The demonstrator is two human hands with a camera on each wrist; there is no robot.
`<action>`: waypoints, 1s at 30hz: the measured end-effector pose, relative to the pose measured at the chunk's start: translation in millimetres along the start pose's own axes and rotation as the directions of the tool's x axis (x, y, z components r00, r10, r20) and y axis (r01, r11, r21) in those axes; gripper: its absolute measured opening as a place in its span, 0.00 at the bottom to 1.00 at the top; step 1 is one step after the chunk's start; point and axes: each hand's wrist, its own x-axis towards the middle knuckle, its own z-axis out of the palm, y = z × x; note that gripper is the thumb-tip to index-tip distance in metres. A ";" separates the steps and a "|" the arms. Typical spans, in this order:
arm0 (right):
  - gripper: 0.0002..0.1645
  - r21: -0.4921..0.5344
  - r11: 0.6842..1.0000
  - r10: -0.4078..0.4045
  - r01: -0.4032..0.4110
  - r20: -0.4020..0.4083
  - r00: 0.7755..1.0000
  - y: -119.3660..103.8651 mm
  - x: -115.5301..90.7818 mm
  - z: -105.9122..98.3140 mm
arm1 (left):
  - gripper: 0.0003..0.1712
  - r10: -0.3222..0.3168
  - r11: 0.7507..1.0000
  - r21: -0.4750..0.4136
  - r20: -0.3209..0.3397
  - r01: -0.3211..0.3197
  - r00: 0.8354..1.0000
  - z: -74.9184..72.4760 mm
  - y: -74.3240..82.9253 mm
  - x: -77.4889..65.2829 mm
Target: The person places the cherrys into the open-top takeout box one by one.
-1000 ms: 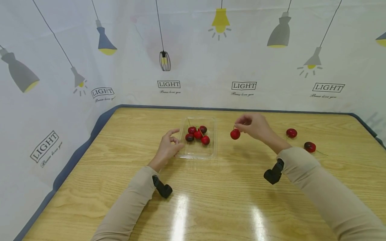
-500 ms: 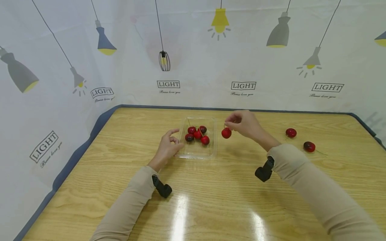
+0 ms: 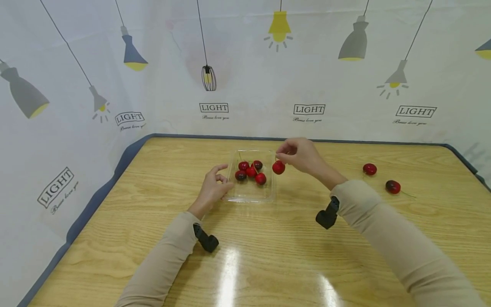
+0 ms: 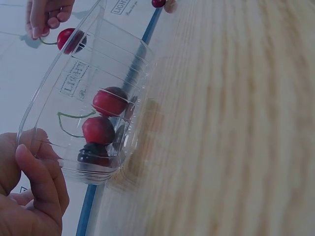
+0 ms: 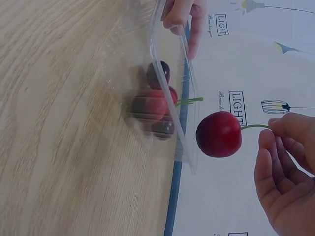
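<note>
My right hand pinches a red cherry by its green stem, so the fruit hangs below the fingertips. In the head view that cherry overlaps the right rim of a clear plastic container. The container stands on the table with several red and dark cherries inside, some with stems. On its left side my left hand holds the rim between thumb and fingers, as the left wrist view shows close up.
To the right on the wooden table lie two more cherries, a red one and a darker one with a stem. A white printed backdrop rises behind the table's back and left edges.
My right hand has moved left with the hanging cherry, from beside the container to its right rim. The left hand and the container have stayed in place.
</note>
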 end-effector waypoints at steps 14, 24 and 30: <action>0.07 0.085 0.996 -0.029 0.027 0.026 0.999 -12.6 6.8 20.6 | 0.34 0.002 1.000 0.002 -0.005 -0.002 1.000 0.4 1.1 -0.5; 0.05 0.081 0.996 -0.051 0.048 0.041 0.998 -18.1 12.6 36.2 | 0.34 -0.008 1.000 -0.001 0.021 0.008 1.000 -1.6 13.3 -9.1; 0.05 0.094 0.995 -0.036 0.031 0.059 0.998 -19.9 17.2 45.2 | 0.34 -0.005 1.000 0.015 0.030 0.004 1.000 -0.9 28.9 -19.5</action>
